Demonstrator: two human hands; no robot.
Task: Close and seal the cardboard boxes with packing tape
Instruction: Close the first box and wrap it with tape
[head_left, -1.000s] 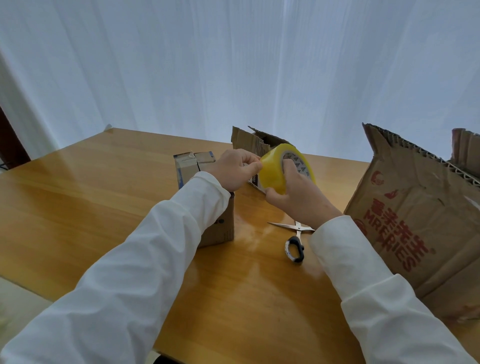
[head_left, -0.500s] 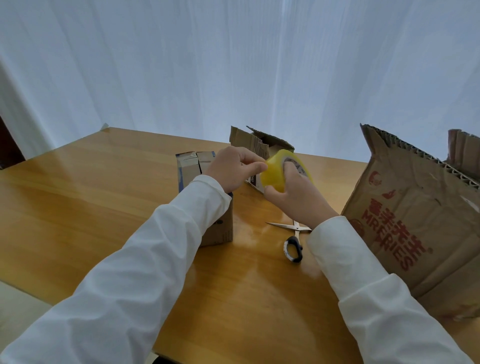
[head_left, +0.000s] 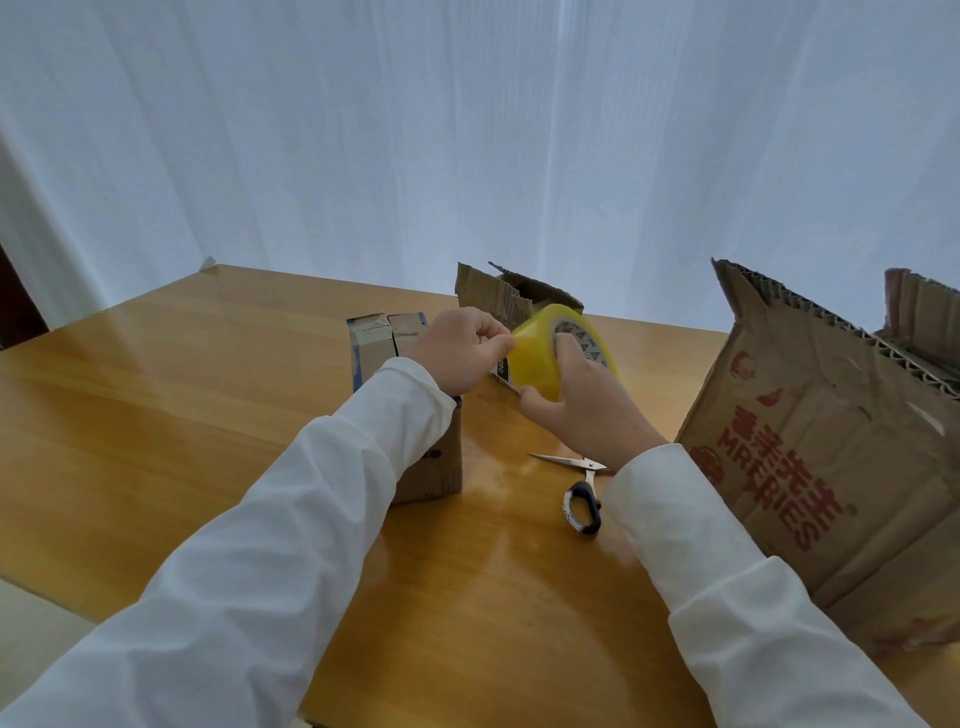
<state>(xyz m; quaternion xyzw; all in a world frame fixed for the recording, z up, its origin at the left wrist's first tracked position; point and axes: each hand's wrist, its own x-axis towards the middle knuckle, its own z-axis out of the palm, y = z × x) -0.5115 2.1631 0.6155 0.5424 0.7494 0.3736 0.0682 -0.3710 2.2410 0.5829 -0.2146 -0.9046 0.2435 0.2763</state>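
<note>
Here we hold the tape roll (head_left: 545, 353) above the table (head_left: 182, 405), at about twelve o'clock from us. Our right hand (head_left: 587, 410) grips it, fingers curled around the rim. Our left hand (head_left: 462, 348) pinches at its nine o'clock edge, probably searching the tape end. The roll seems light and stiff, but the film is thin and sticky, so we should take only the free end. The small box (head_left: 395, 343) stands under our left wrist, flaps closed.
</note>
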